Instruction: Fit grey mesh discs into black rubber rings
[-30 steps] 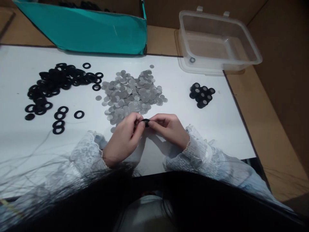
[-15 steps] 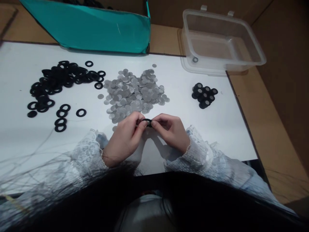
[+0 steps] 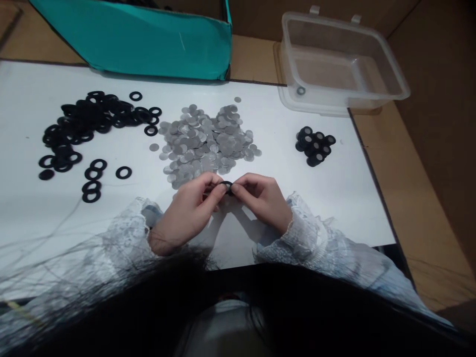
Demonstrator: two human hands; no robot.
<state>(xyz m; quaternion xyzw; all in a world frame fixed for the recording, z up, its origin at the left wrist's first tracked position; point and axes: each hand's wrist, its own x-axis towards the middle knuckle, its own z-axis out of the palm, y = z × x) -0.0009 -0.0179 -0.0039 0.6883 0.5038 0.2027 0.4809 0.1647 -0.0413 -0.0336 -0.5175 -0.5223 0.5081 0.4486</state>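
Between my two hands a black ring (image 3: 228, 184) is pinched, with a greyish centre showing inside it. My left hand (image 3: 191, 206) grips its left side with thumb and fingers closed. On the other side, my right hand (image 3: 262, 198) pinches the ring's right edge. Just beyond my fingers lies a spread pile of thin silver discs (image 3: 208, 141), partly hidden by my left hand. Whether a disc is fully seated in the held ring I cannot tell.
Loose black rings (image 3: 89, 116) are heaped at the left, with several strays nearer me. Black rings with grey centres (image 3: 316, 145) stand stacked at the right. A teal box (image 3: 159, 47) and a clear plastic tub (image 3: 345, 94) stand along the back of the white board (image 3: 334, 208).
The held ring has tilted slightly, so more of its centre shows. My left hand has shifted a little; both hands keep their pinch.
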